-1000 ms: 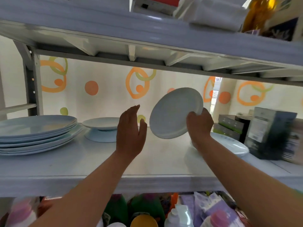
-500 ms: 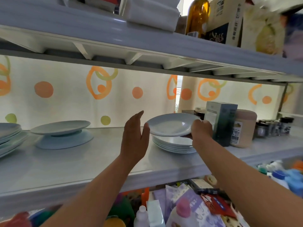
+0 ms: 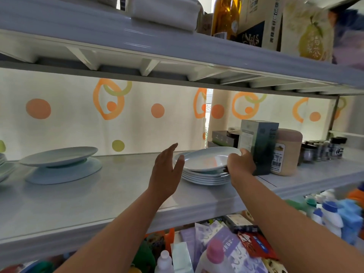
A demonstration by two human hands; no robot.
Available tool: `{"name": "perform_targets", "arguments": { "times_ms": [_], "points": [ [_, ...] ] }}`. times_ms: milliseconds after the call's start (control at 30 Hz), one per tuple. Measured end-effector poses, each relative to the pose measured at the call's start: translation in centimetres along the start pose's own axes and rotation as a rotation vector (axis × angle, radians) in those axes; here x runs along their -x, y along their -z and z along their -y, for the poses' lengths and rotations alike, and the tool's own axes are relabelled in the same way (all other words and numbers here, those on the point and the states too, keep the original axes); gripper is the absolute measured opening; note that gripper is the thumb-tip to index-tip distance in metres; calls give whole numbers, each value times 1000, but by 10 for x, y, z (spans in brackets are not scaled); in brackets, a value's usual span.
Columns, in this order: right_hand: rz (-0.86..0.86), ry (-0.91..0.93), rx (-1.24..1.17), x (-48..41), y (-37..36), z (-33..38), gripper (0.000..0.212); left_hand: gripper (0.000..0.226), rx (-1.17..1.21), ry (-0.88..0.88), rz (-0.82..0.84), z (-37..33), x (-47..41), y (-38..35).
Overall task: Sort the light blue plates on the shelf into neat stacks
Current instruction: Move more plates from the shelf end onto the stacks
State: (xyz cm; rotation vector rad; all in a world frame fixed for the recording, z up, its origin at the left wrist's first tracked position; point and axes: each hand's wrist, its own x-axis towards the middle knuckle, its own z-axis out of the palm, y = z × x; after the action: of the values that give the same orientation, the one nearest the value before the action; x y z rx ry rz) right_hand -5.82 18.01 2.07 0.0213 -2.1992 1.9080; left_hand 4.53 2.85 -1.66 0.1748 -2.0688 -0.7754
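The right hand (image 3: 239, 164) grips the near right rim of a light blue plate (image 3: 206, 158), thumb on top and fingers curled beneath. The plate sits tilted on top of a stack (image 3: 204, 177) of like plates on the middle shelf (image 3: 118, 194); whether its left edge touches the stack cannot be told. The left hand (image 3: 167, 170) is raised just left of the plate, palm toward it, fingers straight and pressed together, thumb apart, gripping nothing. Its thumb lies at the plate's left rim; contact cannot be told. Further left, well apart, one plate rests upright on an upturned plate (image 3: 63, 170). A dark box (image 3: 260, 142) and a tan jar (image 3: 287, 152) stand just right of the stack.
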Motion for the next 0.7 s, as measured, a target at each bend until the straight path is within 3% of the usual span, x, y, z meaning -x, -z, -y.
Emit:
{"name": "perform_targets", "arguments": {
  "times_ms": [133, 267, 467, 600, 700],
  "points": [
    [-9, 88, 193, -2, 0, -3, 50, 53, 8, 18, 10, 0, 1, -4],
    [17, 104, 319, -3, 1, -11, 48, 45, -6, 11, 13, 2, 2, -9],
    [57, 34, 334, -6, -2, -18, 49, 46, -36, 0, 33, 1, 6, -13],
    [95, 116, 412, -3, 0, -22, 43, 46, -51, -3, 25, 2, 5, -13],
    [102, 78, 383, -3, 3, -22, 45, 46, -50, 12, 30, 2, 5, -13]
  ]
}}
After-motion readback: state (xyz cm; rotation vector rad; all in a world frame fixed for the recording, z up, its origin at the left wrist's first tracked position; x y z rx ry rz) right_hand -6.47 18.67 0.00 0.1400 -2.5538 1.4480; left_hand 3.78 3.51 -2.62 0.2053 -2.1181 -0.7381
